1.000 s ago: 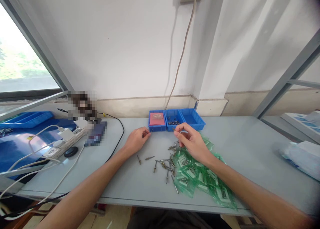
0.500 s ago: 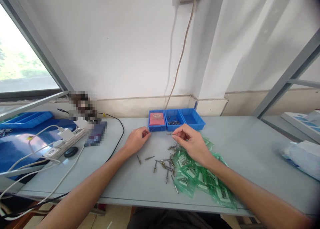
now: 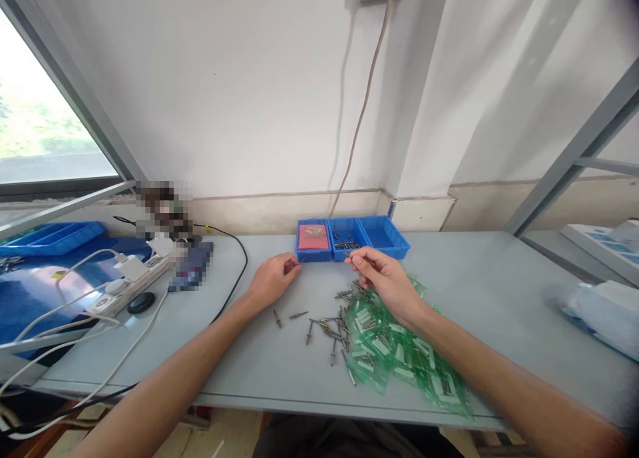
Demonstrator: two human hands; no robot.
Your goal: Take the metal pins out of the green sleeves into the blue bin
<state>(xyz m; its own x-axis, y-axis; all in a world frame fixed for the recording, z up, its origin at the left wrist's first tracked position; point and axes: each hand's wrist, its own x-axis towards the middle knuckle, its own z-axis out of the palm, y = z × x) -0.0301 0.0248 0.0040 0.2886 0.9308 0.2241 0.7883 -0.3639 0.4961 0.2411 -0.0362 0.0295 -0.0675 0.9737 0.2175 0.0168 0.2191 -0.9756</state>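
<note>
Close in front of the blue bins, my left hand [image 3: 273,275] is closed in a pinch, with the thin tip of a blind rivet [image 3: 302,260] poking out of its fingers. My right hand [image 3: 383,275] pinches another blind rivet [image 3: 347,256] between thumb and forefinger, just before the middle bin [image 3: 344,254]. Loose blind rivets [image 3: 333,331] with long pins lie scattered between my forearms. Beside them, under my right wrist, is a heap of green plastic bags [image 3: 372,371] with rivets and white labels inside.
A red packet [image 3: 313,237] fills the left bin; small metal parts [image 3: 344,243] lie in the middle one. At left are a power strip [image 3: 130,286], cables and a black mouse-like object [image 3: 141,303]. A plastic-wrapped bundle [image 3: 604,318] sits at the right.
My right hand has moved slightly up towards the middle bin, and its rivet has turned and shows less between the fingers. My left hand has stayed nearly still.
</note>
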